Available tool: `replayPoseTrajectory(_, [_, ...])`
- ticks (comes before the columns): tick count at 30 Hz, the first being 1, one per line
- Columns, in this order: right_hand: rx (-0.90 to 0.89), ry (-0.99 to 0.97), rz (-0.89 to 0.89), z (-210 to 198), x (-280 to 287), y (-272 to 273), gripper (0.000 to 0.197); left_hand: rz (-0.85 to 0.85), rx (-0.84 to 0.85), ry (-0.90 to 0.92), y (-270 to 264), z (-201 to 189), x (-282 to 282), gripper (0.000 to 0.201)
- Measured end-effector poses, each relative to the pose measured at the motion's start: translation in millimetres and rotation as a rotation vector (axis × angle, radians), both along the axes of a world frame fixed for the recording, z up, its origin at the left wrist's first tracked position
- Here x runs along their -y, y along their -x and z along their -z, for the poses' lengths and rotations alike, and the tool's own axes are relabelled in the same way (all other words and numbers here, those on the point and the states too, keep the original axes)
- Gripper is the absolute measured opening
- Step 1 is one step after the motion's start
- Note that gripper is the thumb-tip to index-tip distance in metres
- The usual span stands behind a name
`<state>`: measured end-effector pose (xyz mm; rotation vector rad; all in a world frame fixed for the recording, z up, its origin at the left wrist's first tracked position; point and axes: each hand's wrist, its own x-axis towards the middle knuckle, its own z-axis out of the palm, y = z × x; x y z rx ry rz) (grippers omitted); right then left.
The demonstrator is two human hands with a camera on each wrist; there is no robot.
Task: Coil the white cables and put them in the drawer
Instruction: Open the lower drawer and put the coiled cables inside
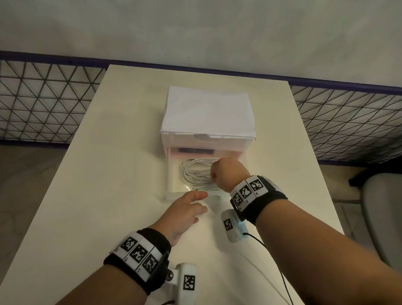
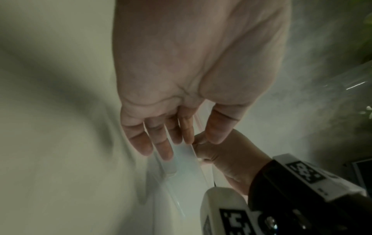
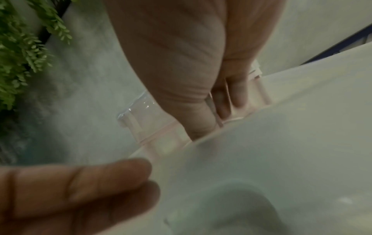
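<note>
Your right hand is down inside the pulled-out clear plastic drawer, fingers curled under; the head view hides the fingertips and the right wrist view is too blurred, so I cannot tell whether they pinch a strand or merely press. Your left hand is relaxed and spread, fingertips reaching the drawer's front lip, holding nothing. The coiled white cables lie in the drawer, just left of your right fist, loops loose, one strand running along the front wall. The drawer belongs to a small white translucent drawer box standing mid-way on the pale rectangular table. Step in hand, by my reading: seating the coil in the drawer. Next move likely calls for tucking stray loops below the rim, withdrawing the right hand, then pushing the drawer shut with the left while the box stays put.
</note>
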<state>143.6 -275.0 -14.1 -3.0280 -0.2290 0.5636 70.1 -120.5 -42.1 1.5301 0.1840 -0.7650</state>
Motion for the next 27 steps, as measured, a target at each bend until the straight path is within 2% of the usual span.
replayPoseTrajectory(2, [0.049, 0.035, -0.016, 2.5, 3.5, 2.6, 0.023, -0.003, 0.013, -0.003, -4.2, -1.3, 2.7, 0.038])
replayPoseTrajectory(7, [-0.083, -0.095, 0.142, 3.4, 11.1, 1.8, 0.035, -0.032, 0.017, 0.002, -21.2, -2.6, 10.2, 0.036])
replayPoseTrajectory(12, [-0.043, -0.209, 0.253, -1.8, 27.8, 4.9, 0.051, -0.031, 0.042, 0.015, -39.7, -4.3, 19.1, 0.043])
replayPoseTrajectory(17, [0.081, -0.302, 0.378, -12.2, 42.2, 16.1, 0.046, -0.010, 0.079, 0.009, -63.3, -7.9, 26.9, 0.050])
replayPoseTrajectory(22, [0.096, -0.265, 0.347, -19.3, 52.6, 30.0, 0.042, 0.005, 0.105, -0.004, -78.2, -7.9, 33.1, 0.056])
replayPoseTrajectory(25, [0.079, -0.300, 0.371, -12.4, 55.2, 35.2, 0.043, 0.034, 0.099, 0.016, -79.6, -4.7, 34.2, 0.058])
replayPoseTrajectory(27, [0.099, -0.345, 0.452, -10.9, 59.4, 38.8, 0.043, 0.045, 0.086, 0.008, -76.8, -1.0, 31.4, 0.052])
